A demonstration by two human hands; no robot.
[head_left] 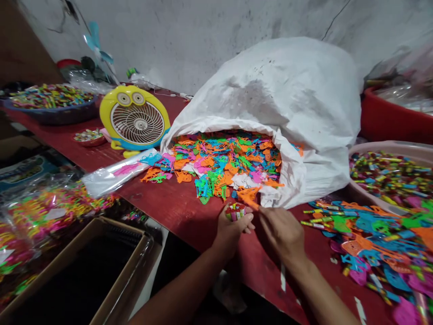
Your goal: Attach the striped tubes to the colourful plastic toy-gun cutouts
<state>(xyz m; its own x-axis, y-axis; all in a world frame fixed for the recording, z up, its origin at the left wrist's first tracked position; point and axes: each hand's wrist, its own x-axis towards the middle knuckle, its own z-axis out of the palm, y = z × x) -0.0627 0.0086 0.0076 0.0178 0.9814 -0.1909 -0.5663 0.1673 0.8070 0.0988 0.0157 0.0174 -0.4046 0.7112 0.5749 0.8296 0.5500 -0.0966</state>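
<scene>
My left hand [227, 232] is closed round a small bunch of colourful wrapped pieces [236, 212], their ends showing above the fingers. Just to its right, my right hand [282, 230] pinches the thin end of an orange plastic piece [248, 196]. Behind both hands lies a big white sack [291, 99] on its side, its mouth open toward me. Orange, green, blue and pink plastic pieces [230, 158] fill the mouth and spill onto the red table [162, 203].
A yellow fan [139, 118] stands left of the sack, near a clear plastic bag [115, 176]. An open cardboard box [101, 221] is at lower left. On the right are a pink basin [358, 192], a red tub [382, 117] and a pile of plastic pieces [375, 243].
</scene>
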